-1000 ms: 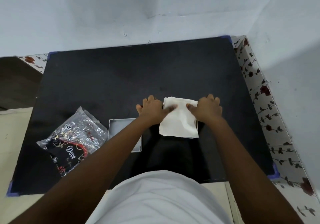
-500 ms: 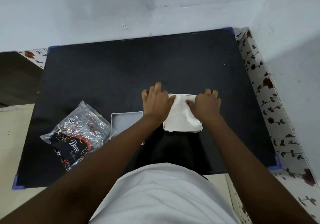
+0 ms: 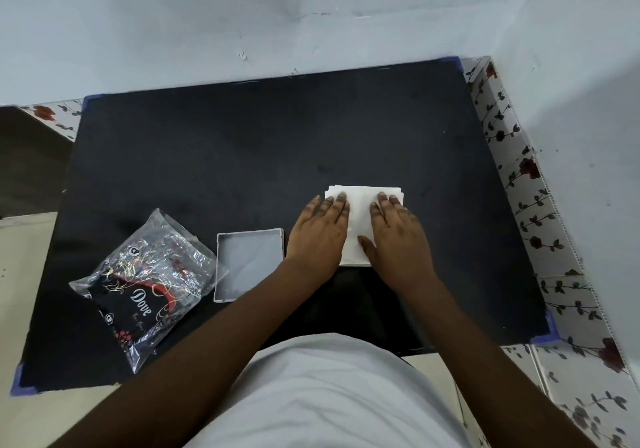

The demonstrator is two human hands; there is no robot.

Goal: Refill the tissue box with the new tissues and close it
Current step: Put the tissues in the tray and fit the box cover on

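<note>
A stack of white tissues (image 3: 360,219) lies at the middle of the black mat (image 3: 242,156); the box under it is hidden by the tissues and my hands. My left hand (image 3: 320,231) lies flat on the stack's left side, fingers spread. My right hand (image 3: 398,236) lies flat on its right side, thumb across the paper. Both palms press down and neither grips anything. The grey box lid (image 3: 247,260) lies upturned on the mat just left of my left wrist.
A crinkled clear plastic wrapper (image 3: 145,281) printed "Dove" lies at the mat's front left, overlapping the lid's left edge. A pale wall stands behind and to the right. A floral-patterned surface (image 3: 540,212) borders the mat on the right.
The tissues were tilted and pinched by both hands. Now the stack lies level and both hands have flattened on top of it.
</note>
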